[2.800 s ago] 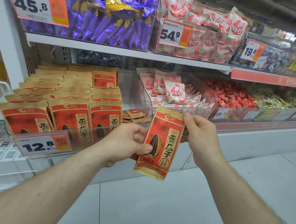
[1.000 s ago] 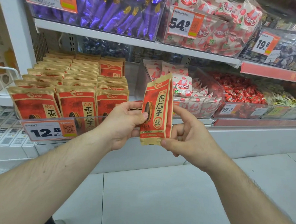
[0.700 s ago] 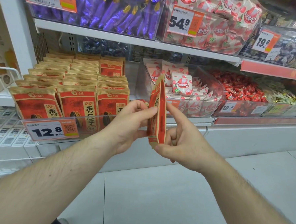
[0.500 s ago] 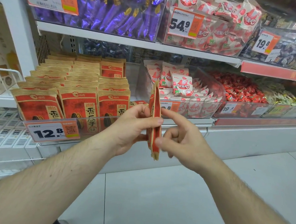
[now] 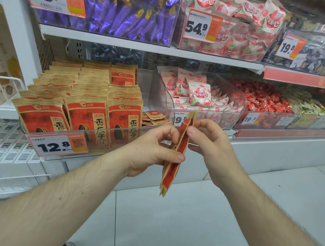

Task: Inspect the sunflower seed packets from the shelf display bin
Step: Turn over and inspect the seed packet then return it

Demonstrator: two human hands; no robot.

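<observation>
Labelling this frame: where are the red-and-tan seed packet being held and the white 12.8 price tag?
Red-and-tan seed packet [image 5: 174,169], head view, lower red edge below the thumb.
White 12.8 price tag [image 5: 52,146], head view, on the printed digits.

A single head-worn wide-angle camera looks forward and slightly down, close to the shelf [image 5: 143,48]. Both forearms enter from the bottom edge. The display bin [image 5: 101,131] sits left of centre; the floor [image 5: 171,217] fills the lower frame.
</observation>
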